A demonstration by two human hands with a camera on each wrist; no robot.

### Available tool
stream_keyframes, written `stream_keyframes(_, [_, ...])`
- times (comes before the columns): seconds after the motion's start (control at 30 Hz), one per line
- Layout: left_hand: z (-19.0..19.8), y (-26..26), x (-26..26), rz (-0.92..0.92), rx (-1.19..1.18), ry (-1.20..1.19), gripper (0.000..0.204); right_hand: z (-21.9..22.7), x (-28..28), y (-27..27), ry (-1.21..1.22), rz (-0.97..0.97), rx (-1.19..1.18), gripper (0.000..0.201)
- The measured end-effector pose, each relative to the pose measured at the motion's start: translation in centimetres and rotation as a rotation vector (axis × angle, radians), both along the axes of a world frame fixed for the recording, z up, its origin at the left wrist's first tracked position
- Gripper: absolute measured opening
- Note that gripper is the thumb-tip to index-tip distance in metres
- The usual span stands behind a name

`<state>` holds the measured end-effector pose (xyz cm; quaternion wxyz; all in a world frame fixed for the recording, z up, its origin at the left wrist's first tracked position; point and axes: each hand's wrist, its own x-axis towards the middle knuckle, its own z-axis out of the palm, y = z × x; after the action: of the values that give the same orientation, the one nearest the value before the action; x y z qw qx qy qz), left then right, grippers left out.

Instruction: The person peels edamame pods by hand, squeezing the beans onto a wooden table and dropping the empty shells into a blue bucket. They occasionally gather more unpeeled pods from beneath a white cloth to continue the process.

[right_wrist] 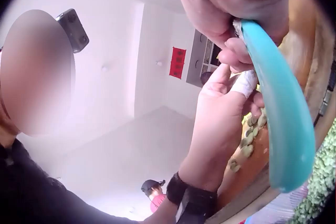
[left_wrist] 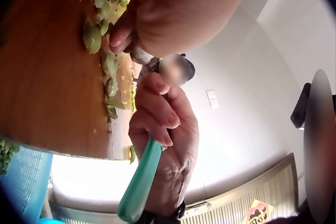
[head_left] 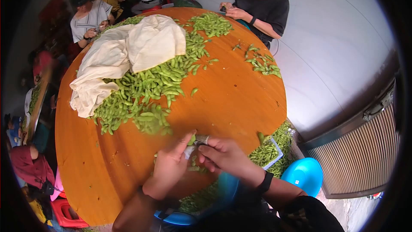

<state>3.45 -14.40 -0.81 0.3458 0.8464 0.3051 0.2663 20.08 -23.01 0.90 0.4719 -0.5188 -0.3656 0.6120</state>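
Over the near edge of the round table, my left hand point(head_left: 169, 161) pinches a green soybean pod point(head_left: 192, 140) between thumb and fingers. White wrapping point(right_wrist: 244, 84) covers one of its fingers. Close beside it, my right hand point(head_left: 229, 157) has its fingers curled round a teal-handled tool point(right_wrist: 281, 108), whose smooth, curved handle sticks out below the palm in both wrist views. The tool's working end is hidden between the hands. The fingertips of both hands meet at the pod. Several loose pods point(left_wrist: 92, 37) lie on the tabletop right by the left hand.
A large heap of pods point(head_left: 150, 83) lies across the wooden table point(head_left: 231, 99), partly under a cream cloth point(head_left: 156, 43). People sit at the far side, one in a black shirt point(head_left: 262, 10). Blue basin point(head_left: 302, 176) and pod-filled crate point(head_left: 274, 157) stand at the right, red stool point(head_left: 68, 215) at the left.
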Motion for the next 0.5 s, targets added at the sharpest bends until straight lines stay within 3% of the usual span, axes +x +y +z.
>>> stream_keyframes(0.1, [-0.1,-0.1,0.2,-0.002,0.09,-0.058,0.052,-0.1,-0.3,0.1,0.026,-0.009,0.058,0.02])
stream_keyframes(0.13, [0.1,-0.3,0.2,0.008,-0.007,-0.073,0.049,-0.4,-0.3,0.2,0.027,0.003,0.053,0.02])
stream_keyframes(0.37, [-0.4,0.2,0.1,-0.008,0.018,-0.153,0.046,-1.7,-1.2,0.6,0.133,-0.091,0.141,0.017])
stream_keyframes(0.43, [-0.3,0.5,-0.2,-0.032,-0.039,-0.045,0.05,-1.6,-0.8,0.8,0.201,-0.099,0.086,0.016])
stream_keyframes(0.5, [-0.3,0.8,-0.4,-0.055,-0.136,-0.088,0.05,-1.7,-0.6,1.0,0.239,-0.105,0.058,0.014])
